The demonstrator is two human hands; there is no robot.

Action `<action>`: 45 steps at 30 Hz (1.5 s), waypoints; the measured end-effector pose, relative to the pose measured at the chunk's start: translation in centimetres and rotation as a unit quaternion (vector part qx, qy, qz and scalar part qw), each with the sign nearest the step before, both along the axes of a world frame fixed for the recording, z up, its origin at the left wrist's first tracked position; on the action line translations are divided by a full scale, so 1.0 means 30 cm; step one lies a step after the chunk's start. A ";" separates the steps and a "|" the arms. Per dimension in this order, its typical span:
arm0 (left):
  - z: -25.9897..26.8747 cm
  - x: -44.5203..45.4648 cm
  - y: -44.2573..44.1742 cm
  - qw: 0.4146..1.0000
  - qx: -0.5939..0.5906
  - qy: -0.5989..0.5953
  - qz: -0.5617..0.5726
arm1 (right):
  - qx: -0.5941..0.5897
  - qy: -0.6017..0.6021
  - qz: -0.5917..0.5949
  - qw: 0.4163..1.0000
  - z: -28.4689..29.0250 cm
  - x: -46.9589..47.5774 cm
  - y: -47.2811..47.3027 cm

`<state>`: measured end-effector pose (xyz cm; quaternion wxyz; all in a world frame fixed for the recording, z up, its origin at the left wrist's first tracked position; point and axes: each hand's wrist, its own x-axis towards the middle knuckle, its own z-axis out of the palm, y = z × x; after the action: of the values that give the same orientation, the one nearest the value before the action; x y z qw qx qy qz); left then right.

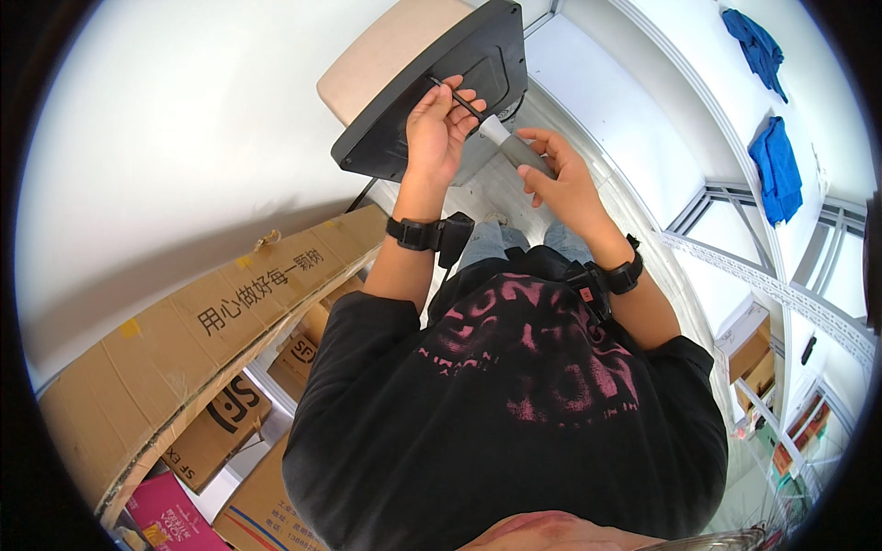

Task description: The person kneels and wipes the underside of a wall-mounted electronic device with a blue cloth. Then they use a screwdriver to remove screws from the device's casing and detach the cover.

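A black plastic panel [386, 124] with screw holes at its corners stands tilted at the top centre, against a beige padded piece [386, 52]. My left hand [441, 120] is by the panel, its fingers around the dark shaft of a screwdriver [513, 146]. The shaft's tip is at or near a hole in the panel's face; whether it sits in a screw cannot be told. The screwdriver's grey and white handle points down towards my right hand [558, 172], whose thumb and fingers are spread around the handle's end. Both wrists wear black straps with small devices.
A long cardboard box [207, 303] lies at the left above a shelf with several smaller cartons [220, 434] and a pink box [169, 510]. White shelving [744, 268] runs along the right, with blue cloths [777, 169] on it. A cable [362, 195] runs down behind the panel.
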<state>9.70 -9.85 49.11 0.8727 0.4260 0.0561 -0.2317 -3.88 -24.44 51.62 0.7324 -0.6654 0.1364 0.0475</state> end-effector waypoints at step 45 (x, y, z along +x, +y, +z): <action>-0.002 0.004 -0.004 0.998 0.037 -0.003 0.045 | -0.023 0.011 0.017 1.000 -0.019 -0.001 0.016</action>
<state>9.82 -9.96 49.06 0.8662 0.4556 0.0809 -0.1885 -3.90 -23.98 51.05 0.7141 -0.6840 0.1341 0.0644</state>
